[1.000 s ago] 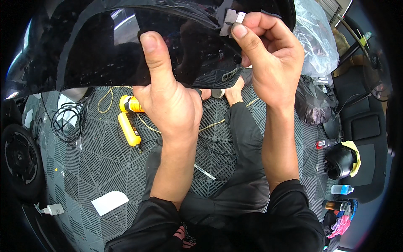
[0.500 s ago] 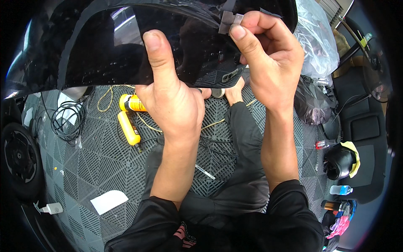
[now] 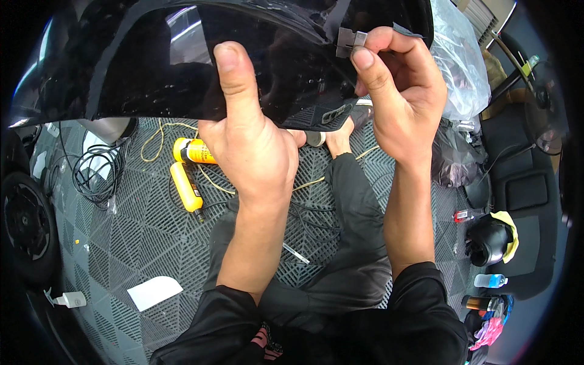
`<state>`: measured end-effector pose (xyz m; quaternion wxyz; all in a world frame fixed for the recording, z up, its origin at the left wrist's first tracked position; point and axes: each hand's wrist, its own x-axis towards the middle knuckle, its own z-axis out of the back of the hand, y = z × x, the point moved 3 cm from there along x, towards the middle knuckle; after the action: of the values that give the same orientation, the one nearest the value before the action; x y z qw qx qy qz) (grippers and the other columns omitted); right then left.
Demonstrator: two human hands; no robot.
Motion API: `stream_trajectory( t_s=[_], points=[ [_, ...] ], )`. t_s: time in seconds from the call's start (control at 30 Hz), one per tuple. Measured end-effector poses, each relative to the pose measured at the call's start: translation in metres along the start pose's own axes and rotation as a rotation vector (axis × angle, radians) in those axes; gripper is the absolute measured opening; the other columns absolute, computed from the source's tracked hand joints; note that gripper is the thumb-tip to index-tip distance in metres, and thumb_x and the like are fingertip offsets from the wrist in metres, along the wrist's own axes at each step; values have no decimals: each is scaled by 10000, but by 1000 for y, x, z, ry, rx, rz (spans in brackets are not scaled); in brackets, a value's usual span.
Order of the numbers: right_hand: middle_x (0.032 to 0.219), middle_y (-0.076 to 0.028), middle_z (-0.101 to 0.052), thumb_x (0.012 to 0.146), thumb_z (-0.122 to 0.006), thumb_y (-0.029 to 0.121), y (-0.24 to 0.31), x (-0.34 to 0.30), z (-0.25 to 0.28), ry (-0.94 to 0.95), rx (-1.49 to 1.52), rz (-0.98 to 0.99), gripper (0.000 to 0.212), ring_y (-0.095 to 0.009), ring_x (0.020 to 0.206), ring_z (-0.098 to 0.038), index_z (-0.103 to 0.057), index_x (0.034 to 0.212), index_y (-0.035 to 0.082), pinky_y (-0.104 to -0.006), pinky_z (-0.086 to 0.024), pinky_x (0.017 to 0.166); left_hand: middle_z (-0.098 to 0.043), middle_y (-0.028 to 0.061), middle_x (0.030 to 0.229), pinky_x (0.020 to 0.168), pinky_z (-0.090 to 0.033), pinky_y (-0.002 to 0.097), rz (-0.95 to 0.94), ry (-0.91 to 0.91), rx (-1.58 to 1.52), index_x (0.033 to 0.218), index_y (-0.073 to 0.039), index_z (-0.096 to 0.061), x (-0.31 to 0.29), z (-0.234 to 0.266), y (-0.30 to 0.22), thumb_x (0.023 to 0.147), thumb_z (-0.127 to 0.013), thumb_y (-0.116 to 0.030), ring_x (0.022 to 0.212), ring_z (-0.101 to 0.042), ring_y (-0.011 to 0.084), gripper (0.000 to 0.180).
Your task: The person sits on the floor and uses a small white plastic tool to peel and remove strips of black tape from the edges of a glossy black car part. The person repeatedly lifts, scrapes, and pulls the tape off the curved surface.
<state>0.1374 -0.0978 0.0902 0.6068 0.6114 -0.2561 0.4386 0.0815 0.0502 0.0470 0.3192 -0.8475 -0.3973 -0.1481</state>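
A glossy black car panel (image 3: 146, 85) with dull grey bands fills the top of the view. My left hand (image 3: 252, 140) grips its lower edge, thumb lying up along the face, the other fingers mostly hidden beneath or behind. Between thumb and forefinger my right hand (image 3: 401, 91) pinches a small flat grey metal piece (image 3: 345, 41), notched like a blade or clip, at the panel's upper right. It appears to lie against the panel, though contact is hard to judge. Beside my right fingertips, a dark flap (image 3: 407, 30) sticks out near the panel's right edge.
On the grey grid floor mat lie a yellow bottle (image 3: 193, 150), a yellow tube (image 3: 186, 185), coiled black cable (image 3: 97, 173) and a white sheet (image 3: 155, 293). A wheel (image 3: 27, 213) stands left. At right are plastic bags (image 3: 459, 67), a black helmet-like object (image 3: 486, 240) and a water bottle (image 3: 490, 280).
My right hand has shifted slightly right and down with the metal piece still pinched. My left hand keeps its hold on the panel, and the whole view has moved a little.
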Motion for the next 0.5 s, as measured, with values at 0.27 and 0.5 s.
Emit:
stream_trajectory(
  t_s=[0.27,0.5],
  points=[
    [946,-16,-674,940,-728,-11,2,1,-2,-32,-23,-23,136,-58,815,-613,-652,1050,-37,-206,-509,721,-688,141,1159,904,-551,415,-12,32,-38,1201,69,-612,2,0,-2,1018,-634,-443,1011,-684,239,545],
    [969,-18,-669,957,-740,55,-6,3,3,9,-96,9,172,-45,710,-593,-666,1092,-22,-192,-478,582,-681,142,1217,994,-549,437,-10,112,-124,1260,68,-598,5,9,1,1032,-620,-425,1090,-680,250,544]
  ],
)
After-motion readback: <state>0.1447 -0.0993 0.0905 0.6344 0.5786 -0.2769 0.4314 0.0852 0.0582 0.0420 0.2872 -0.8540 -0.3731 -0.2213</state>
